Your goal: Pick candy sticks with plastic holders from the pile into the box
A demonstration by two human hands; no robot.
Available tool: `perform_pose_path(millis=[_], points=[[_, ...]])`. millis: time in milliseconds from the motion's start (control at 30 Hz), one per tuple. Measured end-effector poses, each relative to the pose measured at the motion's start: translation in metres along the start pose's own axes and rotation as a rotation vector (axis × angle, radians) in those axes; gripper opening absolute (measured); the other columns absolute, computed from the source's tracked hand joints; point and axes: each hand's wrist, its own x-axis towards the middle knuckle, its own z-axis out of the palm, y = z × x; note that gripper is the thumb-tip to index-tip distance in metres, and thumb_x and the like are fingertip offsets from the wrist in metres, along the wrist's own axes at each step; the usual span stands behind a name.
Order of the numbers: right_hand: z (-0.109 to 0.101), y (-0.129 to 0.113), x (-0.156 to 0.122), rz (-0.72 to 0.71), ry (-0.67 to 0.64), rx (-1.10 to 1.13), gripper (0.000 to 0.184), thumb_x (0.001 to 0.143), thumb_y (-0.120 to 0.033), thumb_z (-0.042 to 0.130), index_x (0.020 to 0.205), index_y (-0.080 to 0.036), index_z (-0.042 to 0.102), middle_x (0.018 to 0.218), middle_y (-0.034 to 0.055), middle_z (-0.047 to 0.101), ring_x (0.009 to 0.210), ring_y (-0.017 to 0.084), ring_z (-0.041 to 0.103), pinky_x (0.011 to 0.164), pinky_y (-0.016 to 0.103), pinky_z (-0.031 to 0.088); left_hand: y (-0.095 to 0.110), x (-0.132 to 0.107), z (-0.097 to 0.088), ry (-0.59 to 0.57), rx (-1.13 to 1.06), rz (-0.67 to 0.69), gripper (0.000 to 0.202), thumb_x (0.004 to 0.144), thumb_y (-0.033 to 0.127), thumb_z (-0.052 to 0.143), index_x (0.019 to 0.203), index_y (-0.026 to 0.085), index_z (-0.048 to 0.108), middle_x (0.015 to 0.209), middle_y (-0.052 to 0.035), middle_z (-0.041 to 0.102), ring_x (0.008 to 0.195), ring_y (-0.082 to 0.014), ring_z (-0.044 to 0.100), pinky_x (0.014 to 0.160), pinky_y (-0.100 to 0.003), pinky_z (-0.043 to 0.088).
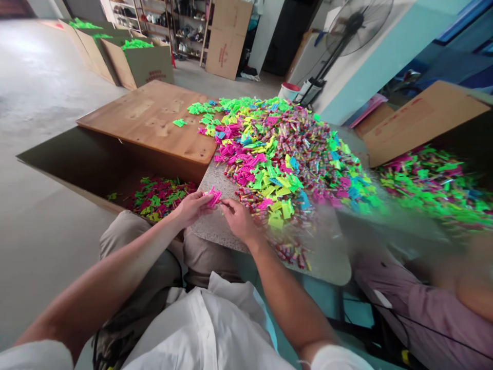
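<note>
My left hand (191,207) pinches a small pink plastic piece (213,196) above the near edge of the speckled table (215,226). My right hand (239,218) meets it from the right, fingers curled together at the same piece; whether it holds anything of its own is hidden. Just beyond both hands spreads a big heap of small pink, green, yellow and blue plastic pieces and thin striped sticks (281,159).
A cardboard box (77,164) with assembled pieces (159,195) stands left of my knees. A wooden board (154,121) covers part of it. Another person in purple (423,303) sits at right by a second filled box (431,185). A fan (354,25) and cartons stand behind.
</note>
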Motion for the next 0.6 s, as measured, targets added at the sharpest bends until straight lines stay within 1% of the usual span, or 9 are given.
perform_pose_path(millis=[133, 267, 367, 467, 600], points=[[-0.002, -0.004, -0.001, -0.013, -0.055, 0.085, 0.029, 0.098, -0.037, 0.055, 0.110, -0.017, 0.073, 0.102, 0.0060, 0.075, 0.093, 0.019, 0.067, 0.088, 0.031, 0.050, -0.002, -0.003, -0.001, -0.001, 0.025, 0.001, 0.028, 0.077, 0.033, 0.087, 0.088, 0.013, 0.070, 0.081, -0.0042, 0.071, 0.071, -0.0119, 0.068, 0.066, -0.021, 0.057], [-0.003, -0.008, -0.004, -0.014, -0.088, 0.112, 0.029, 0.097, -0.038, 0.056, 0.109, -0.017, 0.072, 0.100, 0.0052, 0.074, 0.091, 0.018, 0.065, 0.087, 0.029, 0.050, -0.002, -0.009, 0.002, 0.020, 0.080, 0.007, 0.032, 0.075, 0.037, 0.087, 0.085, 0.013, 0.068, 0.080, -0.0052, 0.071, 0.071, -0.0133, 0.067, 0.069, -0.025, 0.057], [-0.002, -0.008, -0.004, -0.020, -0.091, 0.092, 0.026, 0.097, -0.035, 0.055, 0.108, -0.018, 0.072, 0.100, 0.0049, 0.074, 0.092, 0.019, 0.064, 0.088, 0.029, 0.050, 0.001, -0.014, 0.008, 0.035, 0.148, 0.107, 0.038, 0.073, 0.042, 0.088, 0.086, 0.014, 0.066, 0.078, -0.0038, 0.070, 0.070, -0.0144, 0.067, 0.068, -0.027, 0.057], [-0.002, -0.006, -0.003, -0.033, -0.094, 0.068, 0.025, 0.097, -0.032, 0.055, 0.108, -0.017, 0.072, 0.100, 0.0052, 0.074, 0.091, 0.018, 0.064, 0.088, 0.029, 0.049, 0.002, -0.017, 0.012, 0.067, 0.222, 0.215, 0.040, 0.074, 0.046, 0.086, 0.086, 0.015, 0.063, 0.074, -0.0022, 0.069, 0.068, -0.0155, 0.067, 0.067, -0.029, 0.057], [-0.001, -0.001, -0.002, -0.057, -0.110, 0.000, 0.023, 0.097, -0.027, 0.055, 0.109, -0.017, 0.072, 0.102, 0.0061, 0.074, 0.092, 0.018, 0.065, 0.089, 0.028, 0.048, -0.001, -0.018, 0.015, 0.133, 0.298, 0.260, 0.039, 0.075, 0.045, 0.085, 0.088, 0.018, 0.061, 0.070, -0.0007, 0.068, 0.064, -0.0162, 0.066, 0.064, -0.028, 0.055]])
